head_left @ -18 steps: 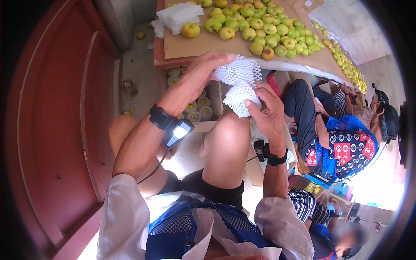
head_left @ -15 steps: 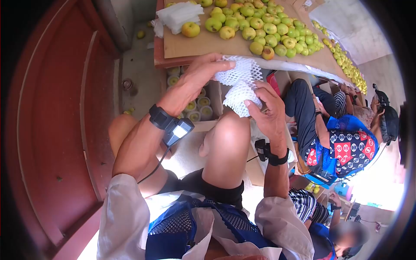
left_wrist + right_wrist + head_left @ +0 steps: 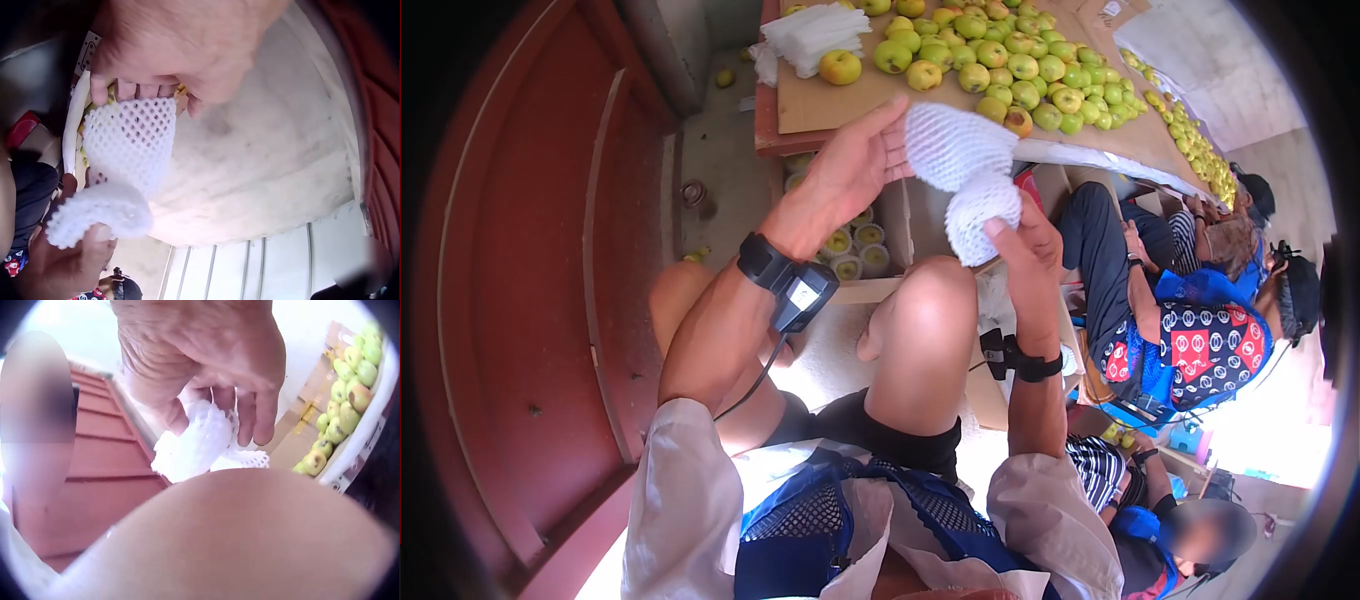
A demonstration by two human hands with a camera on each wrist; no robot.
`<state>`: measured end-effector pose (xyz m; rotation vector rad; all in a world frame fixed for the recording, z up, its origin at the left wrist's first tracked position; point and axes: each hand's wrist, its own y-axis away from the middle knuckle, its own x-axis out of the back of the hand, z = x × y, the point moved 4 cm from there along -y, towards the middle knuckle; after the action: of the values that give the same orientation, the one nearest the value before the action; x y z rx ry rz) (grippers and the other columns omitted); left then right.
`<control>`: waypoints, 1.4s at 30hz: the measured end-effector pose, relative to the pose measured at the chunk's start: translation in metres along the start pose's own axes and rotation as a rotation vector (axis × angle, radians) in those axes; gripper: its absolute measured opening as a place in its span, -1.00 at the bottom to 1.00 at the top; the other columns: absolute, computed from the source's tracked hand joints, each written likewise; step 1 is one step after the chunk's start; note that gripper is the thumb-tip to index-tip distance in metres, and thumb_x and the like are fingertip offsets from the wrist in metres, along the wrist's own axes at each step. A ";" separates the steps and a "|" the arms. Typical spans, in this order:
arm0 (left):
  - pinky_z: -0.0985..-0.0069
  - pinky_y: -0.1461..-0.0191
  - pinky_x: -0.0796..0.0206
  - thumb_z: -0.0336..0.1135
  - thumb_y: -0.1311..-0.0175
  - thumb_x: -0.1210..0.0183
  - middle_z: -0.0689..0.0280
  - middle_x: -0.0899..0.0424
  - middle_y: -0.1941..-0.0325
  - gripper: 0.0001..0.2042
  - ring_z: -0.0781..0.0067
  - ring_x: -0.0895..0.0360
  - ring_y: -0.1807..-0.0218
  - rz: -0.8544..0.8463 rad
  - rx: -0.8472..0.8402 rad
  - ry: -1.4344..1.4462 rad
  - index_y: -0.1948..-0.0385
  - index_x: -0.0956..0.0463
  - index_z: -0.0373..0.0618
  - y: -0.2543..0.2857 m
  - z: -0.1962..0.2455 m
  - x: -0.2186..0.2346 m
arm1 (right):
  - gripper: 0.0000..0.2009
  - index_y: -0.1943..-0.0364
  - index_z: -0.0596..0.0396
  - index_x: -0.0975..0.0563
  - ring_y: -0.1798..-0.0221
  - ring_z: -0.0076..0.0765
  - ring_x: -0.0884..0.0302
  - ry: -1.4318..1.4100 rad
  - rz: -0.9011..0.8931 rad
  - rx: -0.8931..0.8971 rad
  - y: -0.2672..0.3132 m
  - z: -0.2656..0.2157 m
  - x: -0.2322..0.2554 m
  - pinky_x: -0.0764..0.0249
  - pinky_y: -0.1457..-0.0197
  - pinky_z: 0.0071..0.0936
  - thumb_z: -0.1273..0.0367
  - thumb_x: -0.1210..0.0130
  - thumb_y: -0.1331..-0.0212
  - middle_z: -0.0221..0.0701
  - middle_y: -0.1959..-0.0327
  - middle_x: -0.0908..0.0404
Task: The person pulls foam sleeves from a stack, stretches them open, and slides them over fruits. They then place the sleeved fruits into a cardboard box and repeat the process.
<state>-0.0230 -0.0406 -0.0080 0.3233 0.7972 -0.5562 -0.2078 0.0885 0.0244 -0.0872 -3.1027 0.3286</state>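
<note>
A white foam net sleeve [image 3: 960, 145] is held up above the knees, narrow at its middle, its lower part folded back into a rounded cuff. My right hand [image 3: 1035, 240] pinches that cuff between thumb and fingers; the right wrist view shows the thumb on the bunched foam [image 3: 197, 444]. At the upper end, my left hand [image 3: 850, 170] touches the edge with extended fingers. The left wrist view has those fingers [image 3: 147, 90] lying behind the mesh rim, the thumb apart to the side.
Many green-yellow apples [image 3: 1022, 66] lie on a cardboard-covered table, beside a pile of white foam sleeves [image 3: 815, 40]. Below stands a box of apples in foam nets [image 3: 845, 268]. A bent knee [image 3: 935, 305] is under the hands. Other people [image 3: 1200, 340] sit at the right.
Both hands have shifted slightly, carrying the sleeve a little to the right. My left thumb has lifted off the foam and that hand's fingers have straightened. The right hand keeps its pinch.
</note>
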 end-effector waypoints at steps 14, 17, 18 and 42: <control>0.35 -0.47 -0.22 -0.03 -0.45 -0.21 0.18 -0.58 -0.22 -0.45 0.34 -0.47 -0.30 -0.166 0.027 0.023 -0.27 -0.39 -0.28 0.020 -0.036 -0.033 | -0.61 -0.25 0.28 -0.48 -0.24 -0.31 -0.57 -0.660 -0.043 -0.080 -0.001 0.007 -0.033 -0.43 -0.39 -0.26 0.43 -0.10 -0.39 -0.25 -0.20 -0.62; 0.38 -0.26 -0.46 -0.12 -0.49 -0.17 0.21 -0.62 -0.15 -0.54 0.39 -0.60 -0.14 -0.112 -0.036 0.058 -0.25 -0.40 -0.24 0.027 -0.030 -0.036 | -0.62 -0.25 0.29 -0.48 -0.25 -0.30 -0.57 -0.709 -0.117 -0.145 0.008 0.012 -0.052 -0.43 -0.39 -0.26 0.44 -0.07 -0.40 -0.25 -0.20 -0.62; 0.38 -0.21 -0.50 -0.14 -0.49 -0.16 0.21 -0.63 -0.14 -0.56 0.39 -0.62 -0.11 -0.071 -0.060 0.058 -0.25 -0.41 -0.22 0.031 -0.026 -0.038 | -0.63 -0.25 0.30 -0.48 -0.24 -0.31 -0.58 -0.716 -0.110 -0.186 0.011 0.016 -0.057 -0.43 -0.38 -0.27 0.44 -0.07 -0.41 -0.26 -0.20 -0.62; 0.36 -0.29 -0.47 -0.66 -0.29 -0.13 0.17 -0.64 -0.13 -0.65 0.34 -0.60 -0.17 -0.075 -0.167 -0.196 -0.13 -0.50 -0.37 0.029 -0.021 -0.026 | -0.81 0.05 0.21 -0.64 0.13 -0.67 -0.60 -0.128 0.213 -0.044 -0.021 0.007 -0.021 -0.49 -0.02 -0.62 0.48 -0.23 -0.29 -0.45 0.13 -0.72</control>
<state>-0.0325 0.0017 -0.0006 0.0837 0.6629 -0.5781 -0.1885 0.0655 0.0213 -0.4153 -3.2332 0.2806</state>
